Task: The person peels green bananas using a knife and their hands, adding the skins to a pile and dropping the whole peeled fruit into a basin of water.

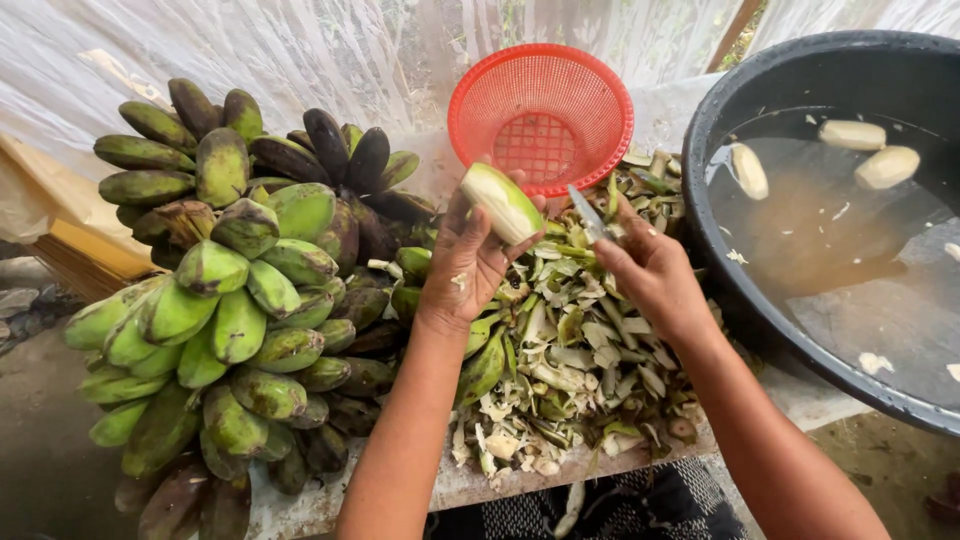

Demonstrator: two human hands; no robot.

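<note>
My left hand holds a partly peeled green banana upright above a heap of peelings. One side of the banana shows pale flesh, the rest still has green skin. My right hand grips a small knife, its blade pointing up and left, just right of the banana and not touching it. Both hands hover over the middle of the table.
A large bunch of green and dark bananas fills the left side. A red plastic basket leans at the back. A big black tub of cloudy water on the right holds peeled bananas.
</note>
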